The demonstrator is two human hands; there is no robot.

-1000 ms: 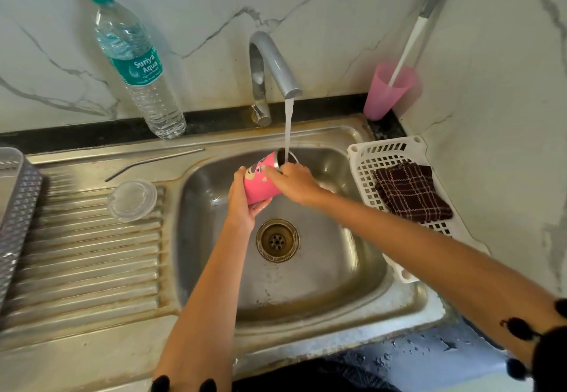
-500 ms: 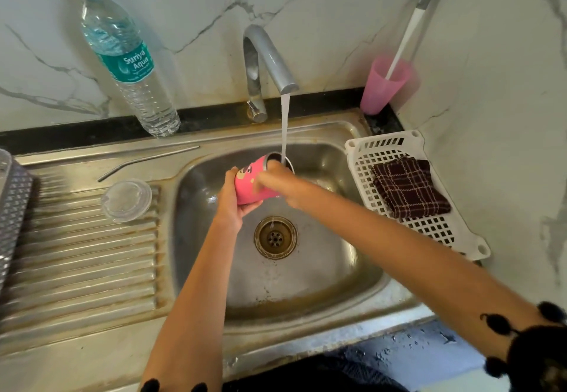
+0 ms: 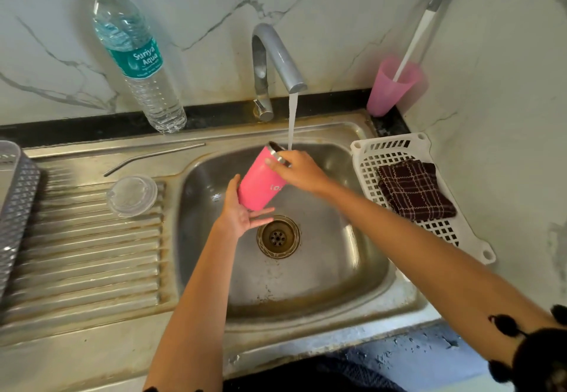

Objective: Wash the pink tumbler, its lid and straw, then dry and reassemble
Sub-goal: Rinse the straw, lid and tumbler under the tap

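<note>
1 tumbler (image 3: 260,183) (tilted) | 1 lid (image 3: 132,195) | 1 straw (image 3: 153,156) | right hand (image 3: 302,170) grips rim | left hand (image 3: 242,216) flat underneath

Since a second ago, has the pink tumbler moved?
Yes. The pink tumbler tipped more upright: its base swung down toward the drain, while its rim stayed by the water stream.

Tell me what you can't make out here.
Head view:
Inside of the pink steel-rimmed tumbler: mouth tilted away.
Its white lettering: partly behind the right hand.
Grey perforated rack: cut by the left edge.
White-handled tool in the pink plastic cup: top cut off.
</note>
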